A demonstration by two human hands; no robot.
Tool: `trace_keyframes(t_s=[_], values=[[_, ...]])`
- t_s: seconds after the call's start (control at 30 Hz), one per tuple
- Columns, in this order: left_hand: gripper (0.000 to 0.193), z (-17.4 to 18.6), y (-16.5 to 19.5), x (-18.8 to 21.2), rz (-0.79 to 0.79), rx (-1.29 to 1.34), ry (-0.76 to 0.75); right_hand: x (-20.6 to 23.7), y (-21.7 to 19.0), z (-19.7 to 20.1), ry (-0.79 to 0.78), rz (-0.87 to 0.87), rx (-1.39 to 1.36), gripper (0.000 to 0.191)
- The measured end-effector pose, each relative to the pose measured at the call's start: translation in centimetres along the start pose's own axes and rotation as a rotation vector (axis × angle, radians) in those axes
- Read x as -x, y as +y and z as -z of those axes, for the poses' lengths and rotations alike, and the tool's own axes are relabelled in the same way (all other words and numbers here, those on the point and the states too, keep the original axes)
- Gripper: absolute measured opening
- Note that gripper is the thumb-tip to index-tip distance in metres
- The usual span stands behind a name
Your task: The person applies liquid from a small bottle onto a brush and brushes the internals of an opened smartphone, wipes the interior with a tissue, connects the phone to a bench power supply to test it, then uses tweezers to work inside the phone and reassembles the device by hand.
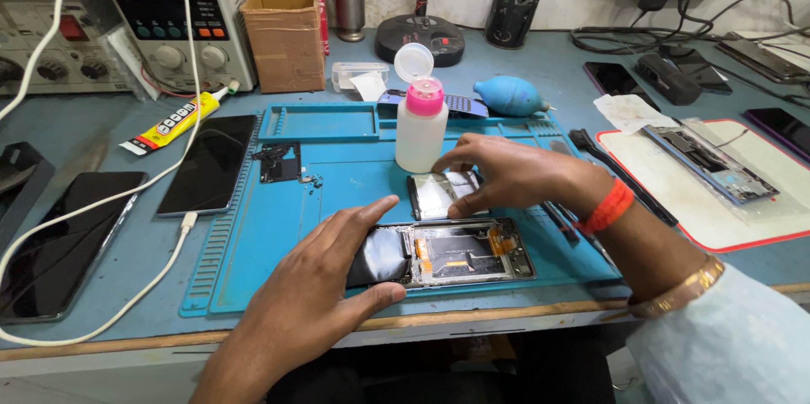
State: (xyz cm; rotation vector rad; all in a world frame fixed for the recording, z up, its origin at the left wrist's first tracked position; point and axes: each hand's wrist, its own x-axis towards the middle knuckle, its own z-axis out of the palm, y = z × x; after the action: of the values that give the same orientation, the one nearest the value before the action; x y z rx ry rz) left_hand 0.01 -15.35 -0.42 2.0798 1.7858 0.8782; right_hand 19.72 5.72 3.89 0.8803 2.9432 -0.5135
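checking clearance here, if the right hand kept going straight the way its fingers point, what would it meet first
Probably the small silvery plate its fingertips already touch; past that, the black part on the blue mat. The right hand points leftward; depth is unclear.
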Motion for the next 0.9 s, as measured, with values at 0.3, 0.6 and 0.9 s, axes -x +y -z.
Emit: trace_keyframes(t_s=[0.3, 0.6, 0.9], values=[[0.089, -0.1, -0.1, 0.1, -0.028, -0.011, 0.034, 1.4, -1.3, -0.8, 0.094, 0.103, -0.151, 0.048], [0.090, -1.1, -1.1, -0.1, -0.007, -0.037, 0.007, 5.5, 0.6, -2.4, 0.243, -0.029, -1.572, 0.046], [0.087, -1.0, -0.9, 0.1, -0.064, -0.039, 0.053, 11.9, 1.5, -3.9, 0.328, -0.130, -1.657, 0.048]])
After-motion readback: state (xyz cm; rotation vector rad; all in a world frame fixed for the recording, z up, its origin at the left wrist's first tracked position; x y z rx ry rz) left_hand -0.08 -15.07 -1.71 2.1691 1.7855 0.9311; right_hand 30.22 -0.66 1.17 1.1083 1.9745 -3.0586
